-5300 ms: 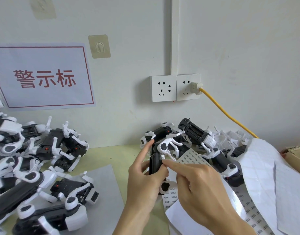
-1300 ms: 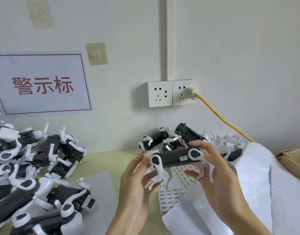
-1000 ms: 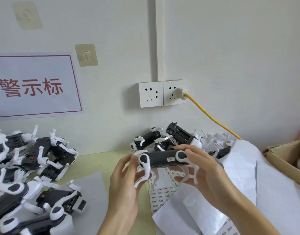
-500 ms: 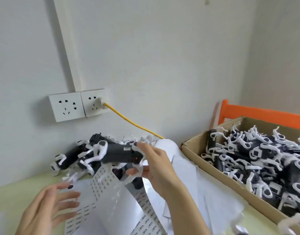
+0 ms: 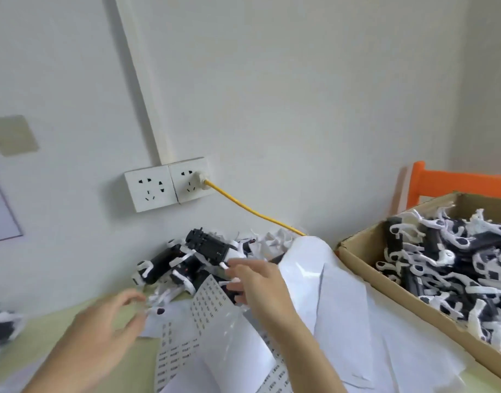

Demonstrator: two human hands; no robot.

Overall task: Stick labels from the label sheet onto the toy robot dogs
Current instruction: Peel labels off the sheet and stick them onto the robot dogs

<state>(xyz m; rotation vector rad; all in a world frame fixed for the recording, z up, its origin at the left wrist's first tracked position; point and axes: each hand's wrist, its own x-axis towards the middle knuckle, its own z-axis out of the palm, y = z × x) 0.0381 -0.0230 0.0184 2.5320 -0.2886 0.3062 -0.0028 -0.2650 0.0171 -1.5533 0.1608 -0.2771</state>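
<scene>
A: Where are the dogs (image 5: 204, 258)?
B: Piled at the wall, behind the label sheet (image 5: 198, 316). Probably light, with thin legs; better to take one by the body.
A: The hands?
B: Right hand (image 5: 260, 285) and left hand (image 5: 102, 330) hold nothing, fingers loose.
A: The box (image 5: 365, 275)?
B: Full of dogs.

Pale yellow-green worktop (image 5: 31, 341) set against a white wall. Piled near the wall at centre, black-and-white toy robot dogs (image 5: 184, 262), legs tangled. Just in front, curling label sheet (image 5: 206, 304) printed with rows of small labels, overlapping loose white backing sheets (image 5: 343, 307) spread toward the right. At the right edge, open cardboard box (image 5: 365, 268) filled with more toy dogs (image 5: 447, 262), its near wall touching the white sheets. At far left, blurred, a further cluster of toy dogs (image 5: 1, 324) lying on the surface.
</scene>
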